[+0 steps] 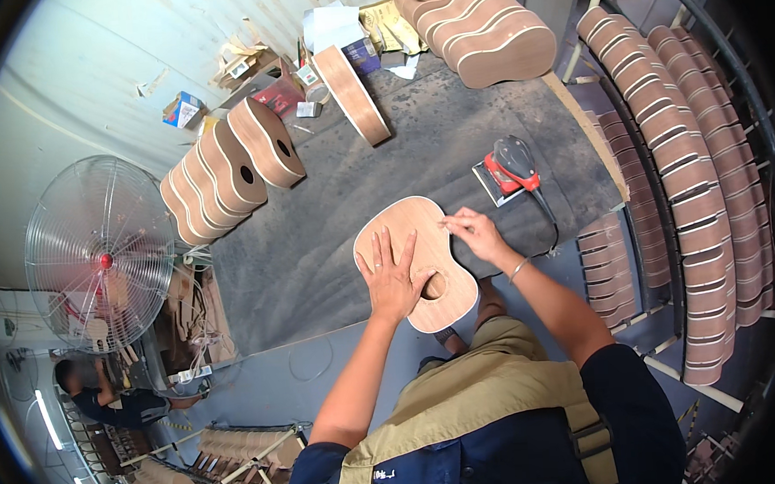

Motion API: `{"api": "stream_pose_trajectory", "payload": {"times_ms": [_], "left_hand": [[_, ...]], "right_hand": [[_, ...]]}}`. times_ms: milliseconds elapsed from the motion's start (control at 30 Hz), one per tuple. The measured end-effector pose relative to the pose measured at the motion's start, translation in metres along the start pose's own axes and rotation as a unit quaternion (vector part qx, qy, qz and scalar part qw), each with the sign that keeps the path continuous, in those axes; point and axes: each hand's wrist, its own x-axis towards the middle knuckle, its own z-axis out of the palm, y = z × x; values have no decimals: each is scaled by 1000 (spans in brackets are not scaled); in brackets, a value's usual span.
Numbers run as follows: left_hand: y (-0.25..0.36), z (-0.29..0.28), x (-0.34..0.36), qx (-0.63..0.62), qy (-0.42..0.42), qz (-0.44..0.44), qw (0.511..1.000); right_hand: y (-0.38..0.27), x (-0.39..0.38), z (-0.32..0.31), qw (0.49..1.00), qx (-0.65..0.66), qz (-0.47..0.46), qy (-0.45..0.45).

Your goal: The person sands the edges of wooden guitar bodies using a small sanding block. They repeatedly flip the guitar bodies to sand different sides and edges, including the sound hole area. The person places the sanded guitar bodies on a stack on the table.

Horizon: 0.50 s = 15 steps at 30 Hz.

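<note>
A small guitar body (413, 216) of pale brown wood with a light edge lies at the table's front edge, its round sound hole facing up and its near end past the edge. My left hand (392, 286) rests flat on its top, fingers spread, the thumb by the sound hole. At the body's right edge, near the waist, my right hand (478, 235) is closed in a pinch; whatever is between the fingertips is too small to name. To the right of it sits a red and black electric sander (514, 165) with its cord trailing toward me.
Guitar bodies stand in a row (215, 177) at the left and in a stack (504, 44) at the far right; one (352, 93) stands alone. A large fan (104, 255) is at the left, racks of bodies (686, 197) at the right. Another person (118, 400) works at lower left.
</note>
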Motion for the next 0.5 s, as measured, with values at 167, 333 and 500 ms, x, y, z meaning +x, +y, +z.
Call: {"api": "stream_pose_trajectory", "payload": {"times_ms": [167,333,500], "left_hand": [[1,1,2,-3,3,1,1000],[3,1,-1,1,5,-15,1000],[7,3,-3,5,13,-22,1000]], "right_hand": [[-13,-48,13,999,28,-42,7],[-24,-72,-12,997,26,-17,-75],[-25,-118,-11,1000,21,-9,3]]}}
